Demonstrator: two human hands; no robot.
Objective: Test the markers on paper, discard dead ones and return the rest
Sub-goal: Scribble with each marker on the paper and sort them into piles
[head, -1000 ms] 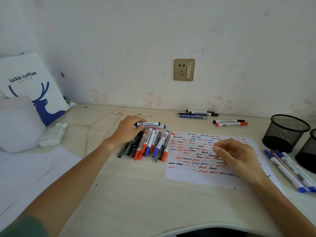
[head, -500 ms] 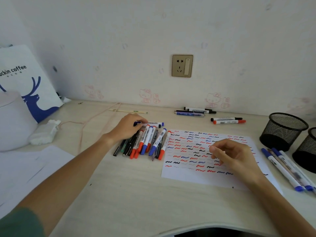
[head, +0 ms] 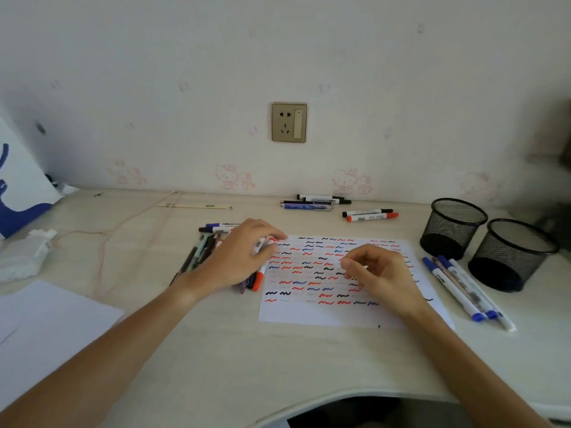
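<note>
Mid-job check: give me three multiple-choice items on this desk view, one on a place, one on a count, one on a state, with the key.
1. Where do the three blue-capped white markers lie?
A. On the desk right of the scribbled white test sheet
B. Inside a cup
C. Under the wall socket

2. How many black wire-mesh pen cups stand on the desk?
A. One
B. Two
C. Four

3. What is the left hand doing?
A. Lying flat on the test sheet
B. Hanging off the desk edge
C. Gripping a red-capped white marker over the pile of mixed markers

Key: 1 A, they lie between the sheet's right edge and the cups. 2 B, two stand side by side at the right. 3 C, its fingers curl round the marker at the sheet's left edge.
</note>
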